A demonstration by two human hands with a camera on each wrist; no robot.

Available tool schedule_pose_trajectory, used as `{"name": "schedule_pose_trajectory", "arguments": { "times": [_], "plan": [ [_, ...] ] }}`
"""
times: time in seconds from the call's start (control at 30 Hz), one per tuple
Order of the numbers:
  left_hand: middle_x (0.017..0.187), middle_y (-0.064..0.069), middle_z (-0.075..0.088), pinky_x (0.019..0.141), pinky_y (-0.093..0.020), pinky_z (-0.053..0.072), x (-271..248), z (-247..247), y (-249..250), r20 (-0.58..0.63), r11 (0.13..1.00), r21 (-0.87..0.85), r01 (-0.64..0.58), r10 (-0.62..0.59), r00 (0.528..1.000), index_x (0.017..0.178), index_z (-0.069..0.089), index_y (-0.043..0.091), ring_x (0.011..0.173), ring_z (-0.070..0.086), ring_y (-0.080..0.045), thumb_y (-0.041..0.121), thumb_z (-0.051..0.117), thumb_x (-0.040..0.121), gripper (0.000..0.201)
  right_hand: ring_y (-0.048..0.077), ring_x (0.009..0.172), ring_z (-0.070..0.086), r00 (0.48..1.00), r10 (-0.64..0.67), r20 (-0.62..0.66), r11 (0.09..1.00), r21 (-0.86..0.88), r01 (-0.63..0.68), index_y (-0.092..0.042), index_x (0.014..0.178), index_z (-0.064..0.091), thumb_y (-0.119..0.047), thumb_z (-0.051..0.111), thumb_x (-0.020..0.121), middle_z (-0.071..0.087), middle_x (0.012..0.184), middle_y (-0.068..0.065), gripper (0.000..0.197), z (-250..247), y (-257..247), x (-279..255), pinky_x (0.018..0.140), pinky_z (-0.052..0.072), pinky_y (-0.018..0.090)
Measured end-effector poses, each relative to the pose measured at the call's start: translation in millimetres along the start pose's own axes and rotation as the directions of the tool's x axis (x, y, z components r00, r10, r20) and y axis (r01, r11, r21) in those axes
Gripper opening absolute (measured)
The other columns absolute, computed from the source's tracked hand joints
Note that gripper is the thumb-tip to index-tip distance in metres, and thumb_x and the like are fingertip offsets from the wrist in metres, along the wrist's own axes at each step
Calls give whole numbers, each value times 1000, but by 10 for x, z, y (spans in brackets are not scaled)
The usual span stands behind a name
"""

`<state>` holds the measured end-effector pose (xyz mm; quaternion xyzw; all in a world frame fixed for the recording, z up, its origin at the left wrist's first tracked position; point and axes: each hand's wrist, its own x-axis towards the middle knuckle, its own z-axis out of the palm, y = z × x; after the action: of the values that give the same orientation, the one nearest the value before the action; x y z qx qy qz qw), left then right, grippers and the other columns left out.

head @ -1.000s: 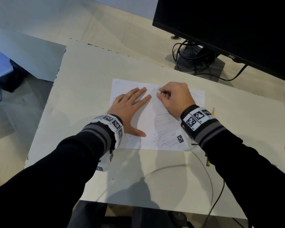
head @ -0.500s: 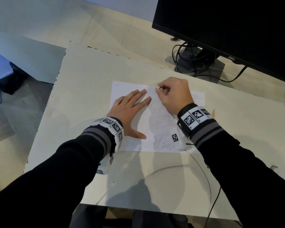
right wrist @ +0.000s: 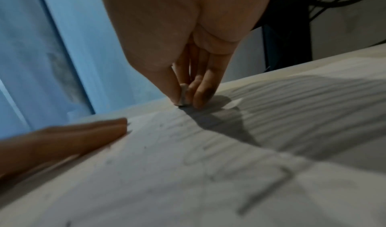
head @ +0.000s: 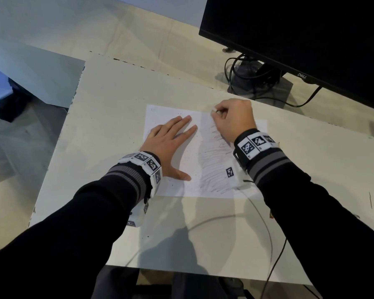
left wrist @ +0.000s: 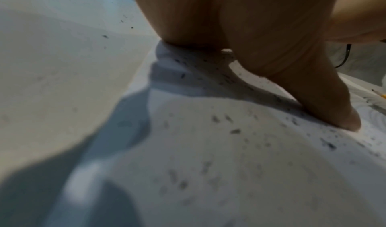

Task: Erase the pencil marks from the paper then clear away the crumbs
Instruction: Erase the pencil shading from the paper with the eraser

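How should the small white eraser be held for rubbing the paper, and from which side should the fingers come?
Pinch the small white eraser by its two flat sides, fingers coming from above, as the right hand does now. It stands upright, with only its lower end on the white sheet of paper. A low grip likely stops it bending. The left hand lies flat on the sheet.

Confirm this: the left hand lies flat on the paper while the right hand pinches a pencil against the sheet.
Not a pencil. The right hand pinches a small eraser against the paper, as the right wrist view shows. The left hand does lie flat on the sheet.
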<state>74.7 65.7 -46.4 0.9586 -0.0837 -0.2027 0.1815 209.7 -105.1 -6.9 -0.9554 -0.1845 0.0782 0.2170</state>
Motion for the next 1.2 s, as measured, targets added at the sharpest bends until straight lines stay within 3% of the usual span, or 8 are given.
{"name": "schedule_pose_trajectory", "arguments": {
  "times": [0.17, 0.33, 0.53, 0.7, 0.87, 1.0, 1.13, 1.2],
  "plan": [
    [161, 11, -25, 119, -40, -3, -6, -8, -2, -1, 1000, -7, 1, -1, 1000, 155, -11, 36, 148, -20, -10, 83, 68, 60, 133, 11, 68, 58, 986, -141, 94, 990, 5, 141, -12, 89, 76, -21, 68, 86, 66, 77, -2, 12, 87, -145, -170, 71, 54, 26],
    [161, 12, -24, 119, -40, -4, -16, -13, -1, -2, 1000, -8, -2, 2, 1000, 156, -9, 35, 148, -21, -10, 83, 68, 60, 133, 10, 68, 56, 1000, -7, -4, 1000, -16, 7, -12, 92, 76, -20, 69, 86, 63, 77, -5, 12, -29, 56, -36, 77, 56, 29],
    [161, 13, -25, 119, -39, -4, -10, -1, 5, -5, 1000, -28, 0, 0, 1000, 155, -12, 37, 147, -21, -9, 81, 69, 60, 133, 14, 79, 58, 892, -349, 286, 934, 27, 357, -10, 99, 75, -17, 67, 90, 63, 93, -1, 14, 30, -60, -540, 75, 50, 27],
    [161, 12, -26, 119, -39, -4, -16, -17, 18, 3, 1000, 4, 7, -7, 1000, 156, -11, 35, 148, -21, -9, 82, 68, 61, 132, 15, 79, 61, 938, -291, 188, 957, 51, 287, -9, 99, 77, -16, 71, 88, 67, 91, 2, 14, -35, 103, -438, 77, 54, 32],
    [161, 12, -26, 119, -39, -3, -18, -18, 19, 7, 1000, 11, 13, -13, 1000, 156, -11, 35, 148, -21, -9, 83, 67, 60, 132, 10, 75, 55, 863, -369, 346, 928, 86, 363, -9, 97, 77, -15, 74, 86, 66, 89, 1, 13, -39, 100, -717, 73, 51, 27],
    [161, 12, -25, 120, -41, -2, -24, -24, 14, 5, 1000, 6, 12, -12, 1000, 156, -10, 35, 148, -20, -9, 83, 68, 60, 133, 14, 78, 59, 945, -254, 205, 967, 58, 248, -8, 96, 77, -16, 72, 87, 66, 89, 1, 12, -42, 149, -613, 75, 54, 31],
    [161, 12, -26, 119, -41, -1, -10, -16, 16, 12, 1000, 15, 10, -10, 1000, 156, -11, 35, 148, -20, -10, 84, 67, 59, 133, 13, 74, 58, 864, -357, 356, 934, 100, 344, -9, 94, 77, -15, 73, 86, 66, 85, 1, 11, -34, 104, -819, 71, 53, 31],
    [161, 12, -26, 120, -42, -1, -7, -22, 16, 13, 1000, 15, 11, -11, 1000, 156, -11, 36, 148, -20, -10, 84, 67, 59, 133, 13, 76, 58, 893, -303, 334, 953, 73, 296, -10, 95, 77, -17, 73, 86, 66, 86, 0, 12, -51, 144, -731, 73, 54, 33]
  ]
}}
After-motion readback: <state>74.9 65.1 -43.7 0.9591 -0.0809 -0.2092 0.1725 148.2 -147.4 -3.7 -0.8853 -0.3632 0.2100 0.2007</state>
